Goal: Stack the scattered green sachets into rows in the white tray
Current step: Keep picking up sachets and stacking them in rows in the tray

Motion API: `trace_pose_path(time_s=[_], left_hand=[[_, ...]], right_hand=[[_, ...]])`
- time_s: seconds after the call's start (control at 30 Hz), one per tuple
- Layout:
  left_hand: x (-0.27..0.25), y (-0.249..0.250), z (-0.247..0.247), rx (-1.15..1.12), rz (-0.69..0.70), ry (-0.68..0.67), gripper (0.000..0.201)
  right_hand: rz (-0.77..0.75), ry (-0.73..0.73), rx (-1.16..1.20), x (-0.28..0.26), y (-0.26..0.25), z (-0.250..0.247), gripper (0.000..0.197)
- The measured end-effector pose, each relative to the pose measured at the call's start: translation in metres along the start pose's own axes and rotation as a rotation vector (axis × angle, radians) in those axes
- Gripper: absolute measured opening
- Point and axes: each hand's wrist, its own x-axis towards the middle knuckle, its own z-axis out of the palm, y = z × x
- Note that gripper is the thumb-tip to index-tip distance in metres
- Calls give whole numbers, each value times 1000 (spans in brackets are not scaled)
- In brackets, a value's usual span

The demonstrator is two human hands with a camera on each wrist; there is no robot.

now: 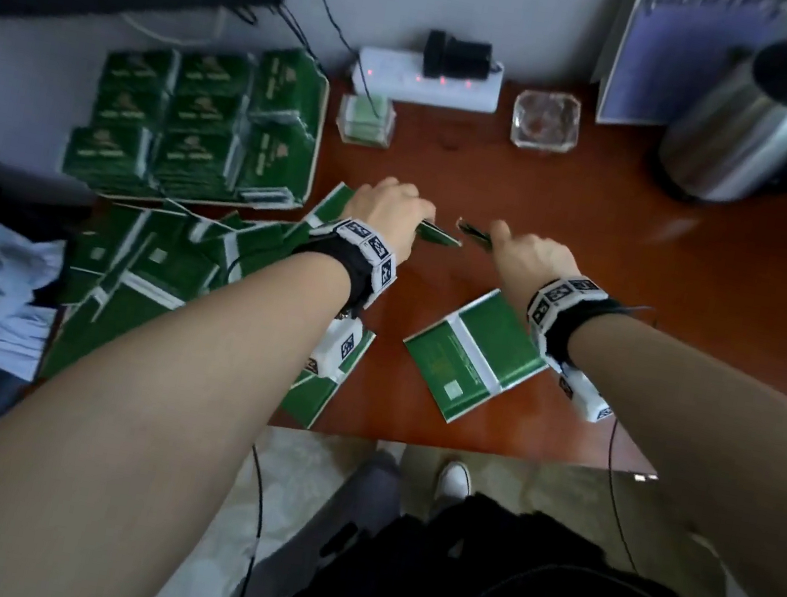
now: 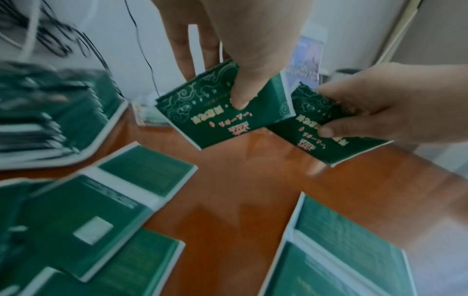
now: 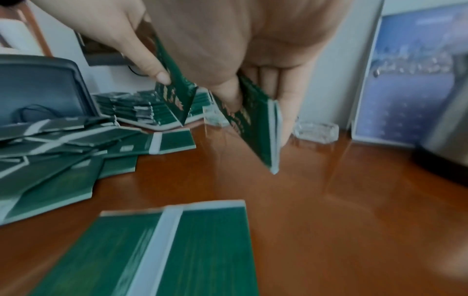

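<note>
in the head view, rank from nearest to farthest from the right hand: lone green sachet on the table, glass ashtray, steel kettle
From the right hand:
1. Lone green sachet, flat on the wooden table just below the wrist.
2. Square clear glass ashtray, straight behind, near the wall.
3. Steel kettle with black handle, far right corner.

tray (image 1: 316, 139) behind scattered sachets (image 1: 146, 267), kettle (image 1: 754, 124) right

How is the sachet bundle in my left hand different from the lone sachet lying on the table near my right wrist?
The bundle in the left hand is held above the table, printed face showing; the lone sachet lies flat on the wooden table with its white seam strip up. The held bundle is several sachets pinched together; the lone sachet is a single piece, untouched. Both are green with white edges.
</note>
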Motion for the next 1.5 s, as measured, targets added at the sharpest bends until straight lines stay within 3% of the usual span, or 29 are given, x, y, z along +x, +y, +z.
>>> trace_pose_path(time_s=[0.2, 0.43, 0.73, 0.93, 1.17, 1.5], left_hand=[[-25, -47, -52, 122, -108, 126, 30], [-37, -112, -70, 130, -150, 224, 29], [-33, -226, -81, 66, -111, 180, 23], [-27, -282, -86, 101, -97, 133, 23], [-8, -309, -71, 82, -64, 189, 30], [23, -320, -47, 7, -30, 214, 51]], right_hand=[[-36, 95, 54, 15, -33, -56, 27], [-15, 161, 25, 36, -93, -77, 22], [126, 179, 22, 90, -205, -93, 40], [175, 179, 25, 114, -264, -90, 30], [164, 159, -79, 138, -279, -85, 25], [13, 116, -238, 164, -285, -82, 41]])
